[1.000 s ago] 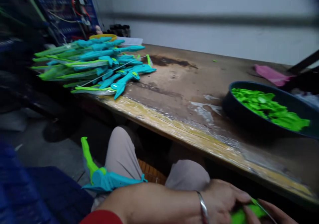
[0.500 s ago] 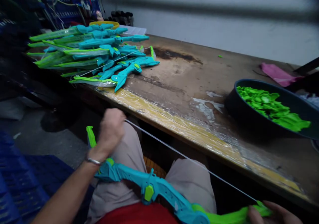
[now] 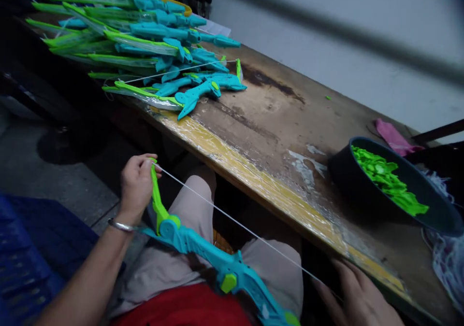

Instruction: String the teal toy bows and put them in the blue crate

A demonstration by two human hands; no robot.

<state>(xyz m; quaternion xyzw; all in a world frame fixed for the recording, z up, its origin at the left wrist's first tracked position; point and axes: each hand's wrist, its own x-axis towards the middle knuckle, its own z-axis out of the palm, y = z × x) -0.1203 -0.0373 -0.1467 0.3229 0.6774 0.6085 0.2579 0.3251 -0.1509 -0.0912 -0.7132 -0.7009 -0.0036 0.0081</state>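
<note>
Across my lap lies a turquoise toy bow (image 3: 217,263) with bright green limbs and a green hexagonal piece at its middle. My left hand (image 3: 137,183) pinches the tip of the green limb (image 3: 156,195), where the white string (image 3: 235,221) begins. The string runs taut down to the right, reaching the thumb of my right hand (image 3: 362,292). That hand is slightly blurred below the table edge, its thumb and fingers stretched out and apart. The bow's other limb leaves the bottom of the view, so its tip is hidden.
A pile of similar bows (image 3: 145,50), several with clear plastic on their green limbs, lies at the table's far left. A dark tub (image 3: 340,181) of green parts stands at right, beside white strings (image 3: 449,263) and a pink cloth (image 3: 395,137). Blue crates (image 3: 47,253) stand at left.
My left hand has moved left and down to the green limb tip, and the string now runs from there. My right hand has shifted left and up, off the other limb's tip. The view has turned.
</note>
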